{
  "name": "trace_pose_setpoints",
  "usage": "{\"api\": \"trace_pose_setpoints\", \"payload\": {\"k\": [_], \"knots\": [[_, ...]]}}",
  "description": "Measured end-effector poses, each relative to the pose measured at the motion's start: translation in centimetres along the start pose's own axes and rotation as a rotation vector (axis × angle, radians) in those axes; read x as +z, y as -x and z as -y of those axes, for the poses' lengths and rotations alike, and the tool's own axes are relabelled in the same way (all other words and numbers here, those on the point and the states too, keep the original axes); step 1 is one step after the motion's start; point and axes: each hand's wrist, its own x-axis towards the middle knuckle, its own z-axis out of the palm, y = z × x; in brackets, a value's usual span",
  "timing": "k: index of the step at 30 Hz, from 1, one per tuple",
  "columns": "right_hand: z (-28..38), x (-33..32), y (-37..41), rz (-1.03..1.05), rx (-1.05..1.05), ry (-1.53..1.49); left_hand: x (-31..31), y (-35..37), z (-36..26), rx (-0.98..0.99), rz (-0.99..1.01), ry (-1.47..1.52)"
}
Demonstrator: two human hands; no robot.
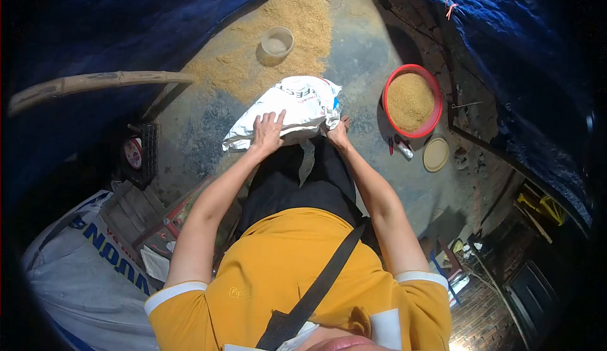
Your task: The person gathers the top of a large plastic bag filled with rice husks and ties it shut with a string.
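A white printed sack lies across in front of my knees, bulging as if filled. My left hand rests on its near left side, fingers spread flat on the surface. At the sack's right end my right hand is closed on a bunched part of the sack. A strip of the sack or cloth hangs down between my legs. Just beyond the sack, loose grain is spread over the floor. On that grain sits a clear plastic tub.
A red basin of grain stands to the right. Near it lie a round tan lid, a small white object and a red-handled tool. A bamboo pole juts in from the left. Blue tarps hang around; a large printed sack stands lower left.
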Motion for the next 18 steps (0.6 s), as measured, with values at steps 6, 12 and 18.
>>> {"api": "trace_pose_setpoints", "payload": {"k": [6, 12, 18], "knots": [[2.7, -0.4, 0.2, 0.116, -0.157, 0.118, 2.9, -0.9, 1.6, -0.007, -0.040, 0.227], [3.4, 0.8, 1.8, 0.089, -0.328, 0.071, 5.0, -5.1, -2.2, 0.223, -0.055, 0.441], [2.8, 1.3, 0.7, -0.034, 0.061, -0.089, 1.0, -4.9, -2.5, -0.037, 0.362, 0.765]]}}
